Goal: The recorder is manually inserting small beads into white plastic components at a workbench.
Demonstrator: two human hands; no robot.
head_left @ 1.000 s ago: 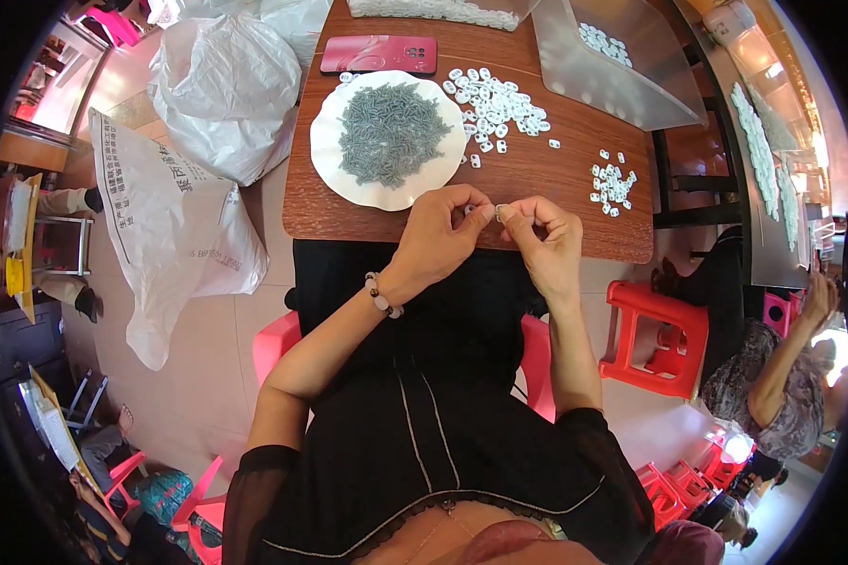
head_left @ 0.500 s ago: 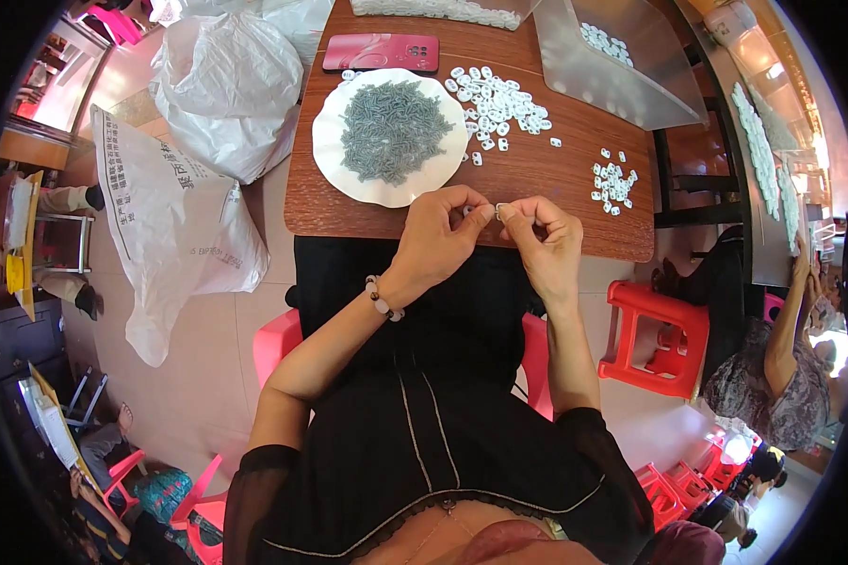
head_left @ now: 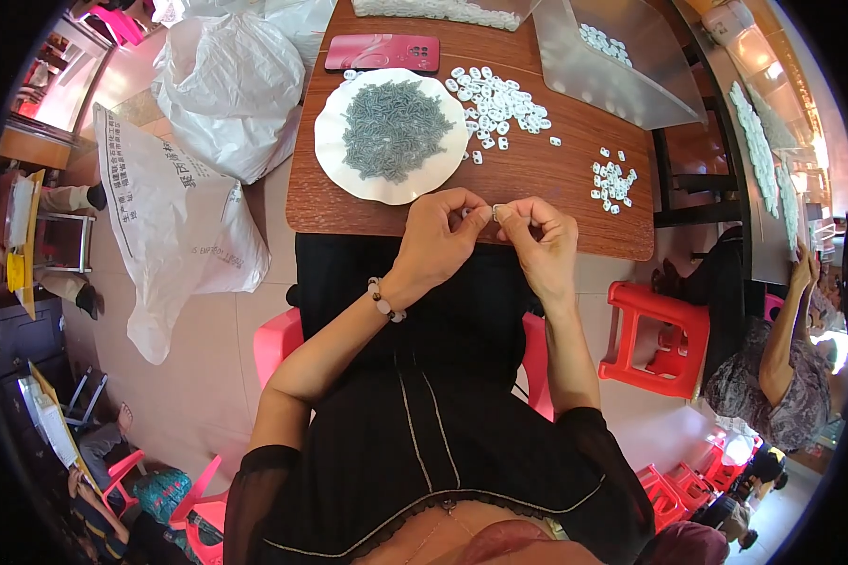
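Just over the table's near edge, my left hand (head_left: 440, 234) and my right hand (head_left: 544, 247) meet fingertip to fingertip, both closed in a pinch. A small white plastic piece (head_left: 497, 213) shows at the right thumb and finger; the fingers cover most of it. What the left fingertips grip is too small to make out; a pale bit shows inside that hand. Beyond the left hand, a white wavy-rimmed plate (head_left: 331, 168) bears a heap of small grey, spring-like pieces (head_left: 394, 130). Loose white oval pieces with holes (head_left: 496, 102) lie right of the plate.
A smaller group of white pieces (head_left: 613, 183) lies at the table's right. Behind are a red phone (head_left: 377, 54) and a translucent bin (head_left: 622, 89). White sacks (head_left: 184, 212) stand on the floor at left, a red stool (head_left: 655, 339) at right. Other people sit around.
The hands keep their pinch, with only slight shifts of the right hand and fingers. The plate and phone appear a touch farther right in the picture.
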